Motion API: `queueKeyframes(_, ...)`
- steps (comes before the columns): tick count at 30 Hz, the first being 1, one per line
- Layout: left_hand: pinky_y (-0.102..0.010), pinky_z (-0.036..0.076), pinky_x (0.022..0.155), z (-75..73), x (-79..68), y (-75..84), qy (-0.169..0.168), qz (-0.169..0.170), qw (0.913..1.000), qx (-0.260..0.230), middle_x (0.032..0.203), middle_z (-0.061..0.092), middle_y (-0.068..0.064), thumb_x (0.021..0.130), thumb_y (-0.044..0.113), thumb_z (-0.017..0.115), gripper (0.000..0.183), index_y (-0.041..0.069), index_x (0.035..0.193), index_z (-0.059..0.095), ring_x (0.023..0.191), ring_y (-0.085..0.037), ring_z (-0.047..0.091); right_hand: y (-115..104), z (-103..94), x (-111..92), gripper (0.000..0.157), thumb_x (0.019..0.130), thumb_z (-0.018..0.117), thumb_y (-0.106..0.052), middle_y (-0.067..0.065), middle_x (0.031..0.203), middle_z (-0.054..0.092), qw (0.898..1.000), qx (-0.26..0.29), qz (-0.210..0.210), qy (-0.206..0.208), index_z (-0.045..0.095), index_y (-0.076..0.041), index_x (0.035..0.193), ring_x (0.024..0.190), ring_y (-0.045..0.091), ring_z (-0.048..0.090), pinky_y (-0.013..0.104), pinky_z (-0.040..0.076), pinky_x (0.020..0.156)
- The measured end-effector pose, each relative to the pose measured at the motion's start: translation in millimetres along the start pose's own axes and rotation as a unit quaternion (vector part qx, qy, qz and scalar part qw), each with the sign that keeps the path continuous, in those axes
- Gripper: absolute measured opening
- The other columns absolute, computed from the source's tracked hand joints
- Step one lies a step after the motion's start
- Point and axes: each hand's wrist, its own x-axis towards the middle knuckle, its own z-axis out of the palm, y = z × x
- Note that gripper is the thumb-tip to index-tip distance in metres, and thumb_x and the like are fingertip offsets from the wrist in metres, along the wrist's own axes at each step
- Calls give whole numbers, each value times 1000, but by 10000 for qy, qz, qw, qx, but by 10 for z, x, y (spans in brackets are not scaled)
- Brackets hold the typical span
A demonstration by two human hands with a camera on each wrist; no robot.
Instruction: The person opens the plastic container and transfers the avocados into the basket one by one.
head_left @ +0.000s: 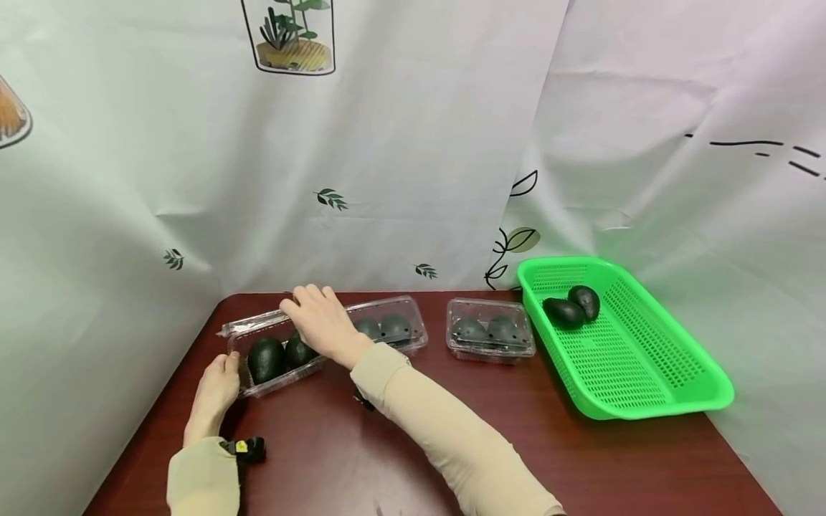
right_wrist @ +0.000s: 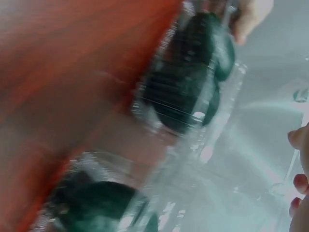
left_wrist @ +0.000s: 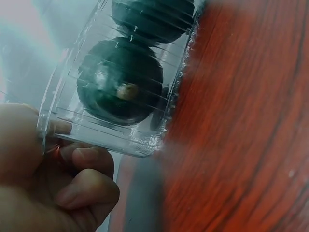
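A clear, ribbed plastic box (head_left: 284, 380) with two dark-green avocados (head_left: 267, 360) sits near the far left corner of the bench (head_left: 323, 437); left hand (head_left: 216, 390) grips it, right hand's (head_left: 323, 322) grasp unclear

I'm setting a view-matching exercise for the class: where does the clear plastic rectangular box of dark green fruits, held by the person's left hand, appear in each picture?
Head: box left of centre, below mid-height, with the left hand at its left end.
Left wrist: box upper left to upper middle, cut off above.
Right wrist: box upper middle.
Shared landmark: reddish-brown wooden table.
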Motion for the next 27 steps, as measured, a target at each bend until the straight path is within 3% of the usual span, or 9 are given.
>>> queueKeyframes(7, -37, 32, 63, 38, -48, 22, -191, -33, 9993, -327, 76, 37, -13, 108, 33, 24, 42, 0, 88, 40, 72, -27, 39, 93, 4, 238, 14, 101, 52, -22, -6, 93, 50, 9993, -18, 341, -121, 63, -26, 109, 82, 12, 44, 27, 29, 68)
queueKeyframes(15, -35, 33, 60, 81, -69, 10, -303, -106, 9982, -504, 75, 36, -12, 108, 36, 23, 43, 0, 89, 38, 67, -25, 38, 204, 72, 481, 16, 102, 50, -22, -6, 96, 51, 9958, 286, 727, -478, 62, -26, 113, 90, 13, 48, 28, 34, 70)
queueKeyframes(22, -35, 32, 58, -3, -71, 10, -183, -125, 9990, -381, 75, 36, -12, 108, 36, 24, 43, 0, 89, 39, 66, -26, 39, 163, 155, 666, 20, 101, 50, -28, -2, 108, 51, 9876, 582, 1124, -933, 56, -23, 119, 98, 16, 47, 30, 36, 76)
queueKeyframes(27, -36, 32, 60, -42, -70, 31, -291, -123, 9988, -367, 75, 35, -12, 108, 36, 23, 43, 0, 90, 39, 67, -26, 39, 171, 237, 762, 26, 101, 51, -31, -1, 115, 49, 9798, 619, 1364, -1321, 52, -24, 125, 102, 17, 45, 31, 38, 81)
